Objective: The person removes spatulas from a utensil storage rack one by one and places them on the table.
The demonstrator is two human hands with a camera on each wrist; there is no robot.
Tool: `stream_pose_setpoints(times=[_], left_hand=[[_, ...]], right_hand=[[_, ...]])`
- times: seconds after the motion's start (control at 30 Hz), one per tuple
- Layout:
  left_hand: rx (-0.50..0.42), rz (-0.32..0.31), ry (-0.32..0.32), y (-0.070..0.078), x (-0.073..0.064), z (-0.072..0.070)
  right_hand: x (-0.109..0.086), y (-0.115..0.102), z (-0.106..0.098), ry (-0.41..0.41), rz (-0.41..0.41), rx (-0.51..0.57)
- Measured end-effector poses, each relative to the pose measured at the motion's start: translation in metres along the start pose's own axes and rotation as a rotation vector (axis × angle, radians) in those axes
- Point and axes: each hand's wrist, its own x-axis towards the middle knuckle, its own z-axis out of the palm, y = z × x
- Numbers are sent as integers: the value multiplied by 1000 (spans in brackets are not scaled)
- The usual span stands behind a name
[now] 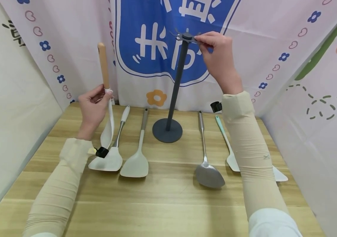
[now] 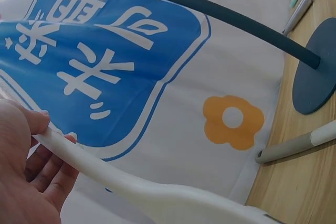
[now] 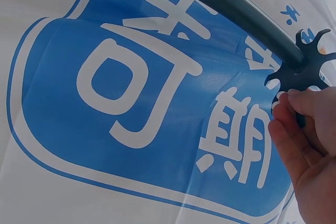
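Note:
In the head view my left hand pinches a white spatula at its neck, just below the wooden handle. The handle points up, and the white head hangs down, seen nearly edge-on. The left wrist view shows thumb and fingertips on the white neck. A dark grey utensil stand rises from a round base at the back of the table. With thumb and fingertips, my right hand pinches one hook of the stand's hook ring. The other visible hooks are bare.
Left of the stand lie a white-handled turner and a grey-handled turner. To its right are a metal turner, a mint-handled spatula and a white utensil partly under my right arm. A printed curtain hangs behind the table.

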Motion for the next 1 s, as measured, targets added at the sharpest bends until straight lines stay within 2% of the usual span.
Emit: stream_pose_setpoints(times=[0.13, 0.33, 0.4, 0.53, 0.73, 1.0], left_hand=[[3, -4, 12, -5, -1, -7], [7, 1, 30, -11, 1, -18], [6, -8, 36, -14, 2, -21], [12, -35, 53, -19, 4, -28], [65, -71, 91, -28, 9, -39], [120, -145, 103, -45, 11, -55]], right_hand=[[-1, -1, 0, -23, 45, 8], [1, -1, 0, -5, 12, 9], [1, -2, 0, -10, 28, 8], [0, -2, -1, -24, 67, 5], [1, -2, 0, -6, 21, 6], [2, -2, 0, -7, 30, 0]])
